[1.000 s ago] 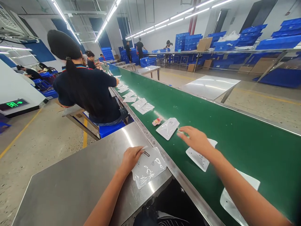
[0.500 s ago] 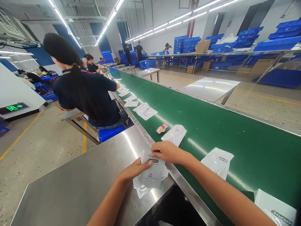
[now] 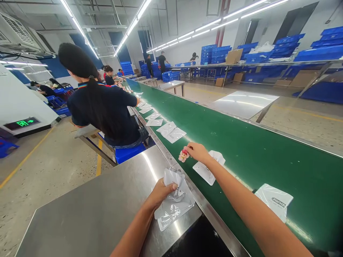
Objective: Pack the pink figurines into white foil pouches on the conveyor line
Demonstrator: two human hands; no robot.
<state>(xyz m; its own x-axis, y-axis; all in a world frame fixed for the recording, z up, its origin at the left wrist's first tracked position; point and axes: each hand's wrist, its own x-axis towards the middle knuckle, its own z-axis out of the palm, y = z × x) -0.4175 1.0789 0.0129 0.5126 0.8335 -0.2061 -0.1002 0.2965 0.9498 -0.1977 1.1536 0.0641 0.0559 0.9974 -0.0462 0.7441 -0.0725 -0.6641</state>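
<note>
My right hand (image 3: 199,152) grips a small pink doll (image 3: 183,155) with a red top, just above the green conveyor belt (image 3: 235,142). Over the near corner of the steel table, my left hand (image 3: 164,192) is closed on a white plastic pouch (image 3: 174,177), thumb across its front. Beneath it lie more white pouches (image 3: 171,214), stacked at the table edge. A filled-looking pouch (image 3: 207,170) rests on the belt under my right forearm, and another printed pouch (image 3: 276,201) lies nearer me.
Several white pouches (image 3: 171,132) lie further along the belt. A co-worker in a dark shirt (image 3: 100,110) sits on a blue stool to the left. The steel table (image 3: 93,207) borders the belt's metal rail (image 3: 203,203). Blue bins (image 3: 222,53) stand stacked at the back.
My right hand has left the pouch and reached forward onto the belt, taking hold of the doll. My left hand keeps the pouch, now tilted. The belt's pouches have shifted toward me.
</note>
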